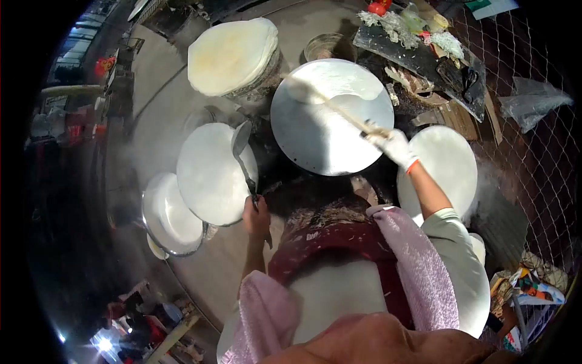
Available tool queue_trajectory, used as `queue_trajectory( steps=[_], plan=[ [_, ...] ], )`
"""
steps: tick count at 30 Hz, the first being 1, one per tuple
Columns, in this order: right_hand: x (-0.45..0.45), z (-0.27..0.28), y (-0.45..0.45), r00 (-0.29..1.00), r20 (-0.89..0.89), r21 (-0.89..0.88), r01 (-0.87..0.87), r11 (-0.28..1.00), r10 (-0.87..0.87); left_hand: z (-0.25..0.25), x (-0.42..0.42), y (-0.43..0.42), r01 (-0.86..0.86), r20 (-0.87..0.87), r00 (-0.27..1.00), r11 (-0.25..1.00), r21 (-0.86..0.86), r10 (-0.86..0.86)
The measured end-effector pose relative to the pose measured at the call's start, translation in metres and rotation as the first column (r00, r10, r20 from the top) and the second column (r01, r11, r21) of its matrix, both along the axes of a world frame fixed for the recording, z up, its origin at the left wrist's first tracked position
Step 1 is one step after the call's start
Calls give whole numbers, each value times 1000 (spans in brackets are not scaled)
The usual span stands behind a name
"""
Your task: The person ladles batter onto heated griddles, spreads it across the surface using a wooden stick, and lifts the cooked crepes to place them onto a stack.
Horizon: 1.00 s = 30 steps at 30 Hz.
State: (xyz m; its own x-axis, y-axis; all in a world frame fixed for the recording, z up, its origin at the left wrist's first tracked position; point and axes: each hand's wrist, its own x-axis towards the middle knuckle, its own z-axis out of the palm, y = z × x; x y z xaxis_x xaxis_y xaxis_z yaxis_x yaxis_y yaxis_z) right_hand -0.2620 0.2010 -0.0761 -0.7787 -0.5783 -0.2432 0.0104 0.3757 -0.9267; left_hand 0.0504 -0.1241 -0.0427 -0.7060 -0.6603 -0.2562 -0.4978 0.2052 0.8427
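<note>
My right hand, in a white glove, grips a wooden-handled spreader whose blurred head lies over the upper left of a round griddle. White batter covers the griddle's upper part. My bare left hand is closed round the dark handle of a ladle. The ladle's bowl is above the right side of a round white disc. A second round white surface lies just right of and below my right hand.
A stack of thin round sheets stands at the upper left. Beyond the left disc is a basin with white contents. A dark board with scraps lies at the upper right, beside wire mesh. Steam drifts on both sides.
</note>
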Motion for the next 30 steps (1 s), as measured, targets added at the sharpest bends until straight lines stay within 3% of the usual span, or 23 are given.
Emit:
queue_trajectory(
  steps=[2,5,6,8,10,12,13,14,15,17,20,22,23,25,26,28,30],
  plan=[
    [-34,11,7,965,140,130,203,970,-221,13,-5,10,-28,-40,999,999,43,30],
    [-48,-10,2,921,390,116,-55,992,5,4,-1,12,-64,-38,997,998,18,64],
    [-34,-14,-6,883,470,-35,4,999,13,-1,4,12,-77,-23,997,997,-2,77],
    [-15,-14,-5,938,340,-6,-68,998,66,0,9,15,-123,-7,992,991,51,123],
    [-19,-11,3,877,467,-129,-59,990,113,11,2,20,-158,7,987,982,103,159],
    [-46,3,16,921,361,-140,-106,984,151,25,0,26,-183,38,983,970,157,180],
    [-64,-1,17,974,160,-44,-152,987,157,14,5,22,-163,51,986,985,56,160],
    [-78,0,13,991,96,-8,-91,996,92,-5,15,14,-138,67,988,990,-43,141],
    [-83,-4,7,982,152,-36,-110,993,114,-9,15,13,-110,82,989,984,-142,123],
    [-80,-25,2,913,363,-42,-185,982,188,-13,21,14,-109,69,991,987,-119,117],
    [-57,-36,16,831,515,-15,-235,972,210,-12,32,22,-137,101,984,987,-90,146],
    [-56,24,16,856,454,84,-316,945,246,-9,32,23,-150,109,981,985,-88,159],
    [-69,-5,27,890,301,3,-361,933,343,-6,30,22,-143,108,982,986,-89,153],
    [-91,6,16,910,325,-57,-252,966,257,-8,21,12,-78,117,988,982,-173,99],
    [-97,3,7,955,221,-51,-189,981,196,-11,14,8,-49,92,993,962,-270,77],
    [-110,-22,-4,926,160,-103,-329,939,342,-3,-10,-1,5,182,982,952,-306,53],
    [-104,-19,-1,853,342,5,-420,907,393,-10,-33,-9,26,167,986,947,-321,29]
  ],
)
